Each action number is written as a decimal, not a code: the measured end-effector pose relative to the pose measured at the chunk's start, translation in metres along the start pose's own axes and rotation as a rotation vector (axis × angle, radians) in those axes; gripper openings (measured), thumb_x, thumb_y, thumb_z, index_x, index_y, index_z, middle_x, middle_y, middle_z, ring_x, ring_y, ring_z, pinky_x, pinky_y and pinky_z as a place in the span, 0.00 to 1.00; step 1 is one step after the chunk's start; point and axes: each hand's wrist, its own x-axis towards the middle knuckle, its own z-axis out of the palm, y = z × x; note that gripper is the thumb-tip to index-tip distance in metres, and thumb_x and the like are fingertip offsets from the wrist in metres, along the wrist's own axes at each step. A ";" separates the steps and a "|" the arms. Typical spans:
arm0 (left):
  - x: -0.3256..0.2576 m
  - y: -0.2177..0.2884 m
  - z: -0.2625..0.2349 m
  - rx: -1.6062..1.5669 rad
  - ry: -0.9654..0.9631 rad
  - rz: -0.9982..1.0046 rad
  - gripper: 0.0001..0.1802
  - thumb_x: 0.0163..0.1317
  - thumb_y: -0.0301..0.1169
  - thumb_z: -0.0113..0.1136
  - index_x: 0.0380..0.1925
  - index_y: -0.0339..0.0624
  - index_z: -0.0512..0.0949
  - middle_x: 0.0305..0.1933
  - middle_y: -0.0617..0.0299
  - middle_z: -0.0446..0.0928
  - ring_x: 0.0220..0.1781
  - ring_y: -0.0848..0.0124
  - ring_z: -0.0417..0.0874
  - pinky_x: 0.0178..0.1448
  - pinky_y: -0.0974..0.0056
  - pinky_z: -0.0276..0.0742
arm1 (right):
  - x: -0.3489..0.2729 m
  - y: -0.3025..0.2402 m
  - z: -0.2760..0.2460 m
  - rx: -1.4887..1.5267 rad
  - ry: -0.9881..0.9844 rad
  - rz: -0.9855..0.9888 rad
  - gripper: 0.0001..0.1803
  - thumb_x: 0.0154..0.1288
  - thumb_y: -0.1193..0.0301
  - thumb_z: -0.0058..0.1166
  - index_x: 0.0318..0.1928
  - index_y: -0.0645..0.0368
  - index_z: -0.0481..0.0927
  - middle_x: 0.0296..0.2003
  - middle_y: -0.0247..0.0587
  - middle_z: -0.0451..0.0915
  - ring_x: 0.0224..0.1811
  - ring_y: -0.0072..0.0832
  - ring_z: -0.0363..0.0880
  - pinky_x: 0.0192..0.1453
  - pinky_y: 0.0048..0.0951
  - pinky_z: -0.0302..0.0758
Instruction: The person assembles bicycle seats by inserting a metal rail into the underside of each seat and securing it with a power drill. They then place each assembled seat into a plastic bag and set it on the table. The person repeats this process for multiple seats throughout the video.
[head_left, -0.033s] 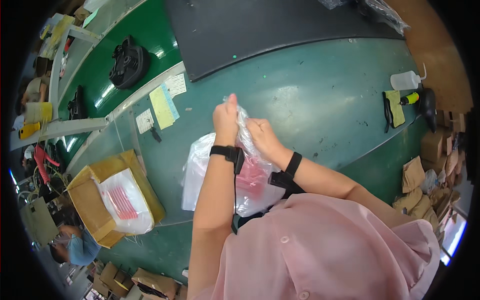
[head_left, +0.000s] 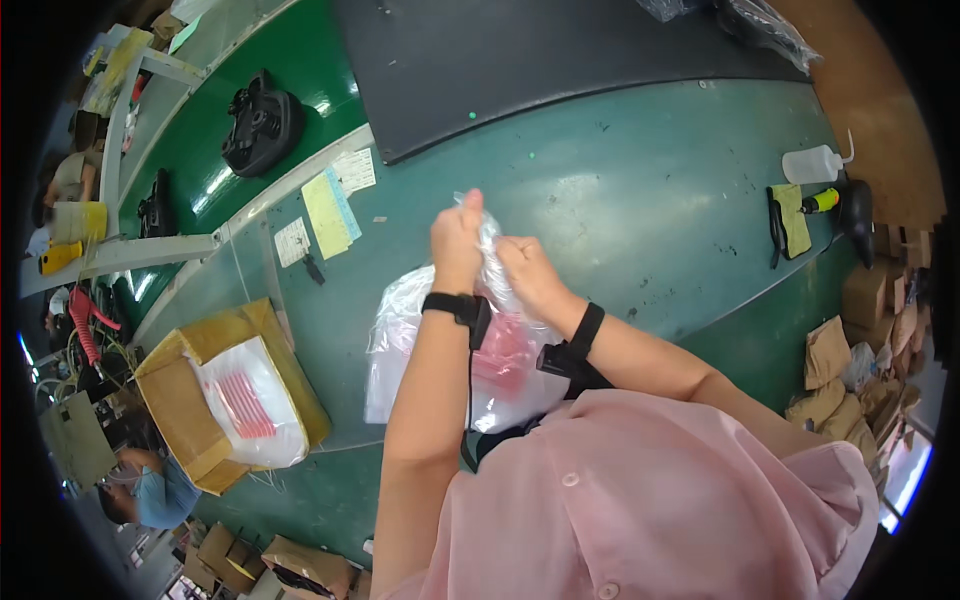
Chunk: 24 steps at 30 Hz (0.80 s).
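Green worktop, scuffed and dark-spotted, fills the middle of the view. Clear bag with pinkish-red matter showing through it lies on the near part of the worktop, directly before the person, its neck gathered and raised. Left hand is closed in a fist round the neck, thumb up; right hand grips the plastic just beside it, fingers bent. Black straps are worn on both wrists. To the left, near the bag, an opened box holds white packaging with red stripes. Beyond the bag, to the left, lie yellow and white slips. Black mat covers the far side. At the right end: a white bottle with a bent spout and a yellow-and-black cloth. Past the slips, a black part rests on a brighter green surface. Co-worker in blue is seen at lower left.
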 end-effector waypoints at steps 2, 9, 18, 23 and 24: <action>-0.023 0.009 0.006 -0.082 -0.065 0.085 0.29 0.66 0.46 0.51 0.14 0.32 0.74 0.13 0.50 0.70 0.15 0.60 0.70 0.23 0.56 0.64 | 0.007 -0.003 -0.008 0.186 0.083 0.155 0.16 0.68 0.66 0.47 0.23 0.58 0.73 0.19 0.24 0.67 0.24 0.14 0.65 0.28 0.23 0.65; -0.026 0.012 0.018 -0.028 -0.127 0.099 0.26 0.65 0.43 0.53 0.15 0.32 0.76 0.16 0.47 0.73 0.19 0.56 0.74 0.26 0.54 0.67 | 0.003 0.012 -0.018 0.523 0.116 0.295 0.10 0.64 0.75 0.49 0.25 0.55 0.74 0.22 0.26 0.72 0.23 0.13 0.66 0.24 0.22 0.65; -0.081 0.033 0.039 -0.037 -0.278 0.375 0.27 0.66 0.45 0.52 0.16 0.33 0.75 0.13 0.60 0.69 0.18 0.73 0.69 0.26 0.61 0.66 | 0.019 0.038 -0.053 0.050 -0.121 0.044 0.12 0.64 0.76 0.45 0.23 0.58 0.75 0.22 0.26 0.72 0.23 0.14 0.65 0.24 0.23 0.64; -0.017 0.002 0.008 0.060 -0.319 -0.171 0.26 0.62 0.47 0.56 0.17 0.34 0.77 0.17 0.46 0.74 0.22 0.57 0.77 0.33 0.58 0.72 | -0.031 0.019 -0.026 -0.082 -0.058 0.096 0.13 0.67 0.71 0.44 0.33 0.64 0.80 0.25 0.31 0.76 0.28 0.17 0.71 0.32 0.24 0.70; -0.023 0.001 0.006 0.145 -0.296 -0.125 0.24 0.62 0.46 0.56 0.20 0.35 0.78 0.18 0.48 0.74 0.23 0.58 0.77 0.34 0.58 0.72 | -0.031 0.034 -0.034 -0.030 -0.128 0.133 0.13 0.70 0.69 0.42 0.40 0.65 0.78 0.32 0.34 0.79 0.34 0.19 0.75 0.38 0.25 0.73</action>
